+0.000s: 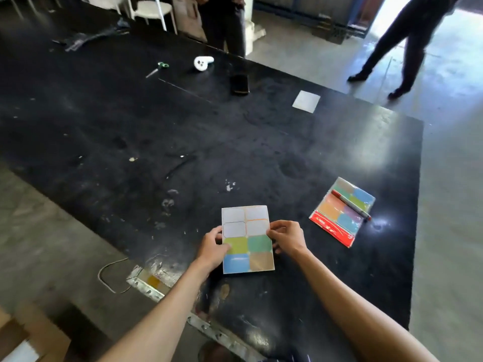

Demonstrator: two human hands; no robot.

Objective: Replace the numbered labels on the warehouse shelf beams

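A sheet of label stickers (247, 239) is held just above the black table (183, 131), near its front edge. Its upper four spaces are white and peeled; green, teal, blue and tan stickers fill the lower half. My left hand (213, 248) grips the sheet's left edge, thumb on the green sticker. At the right edge my right hand (287, 239) pinches the sheet beside the teal sticker. A packet of coloured stickers (339, 218) with a red header lies to the right, and a red marker pen (351, 205) rests on it.
Farther back on the table lie a white paper square (306, 101), a dark phone-like object (239, 84), a white controller (203, 63) and green-handled scissors (158, 68). Two people stand beyond the table (224, 24), (402, 45). White chairs (154, 9) are at the back.
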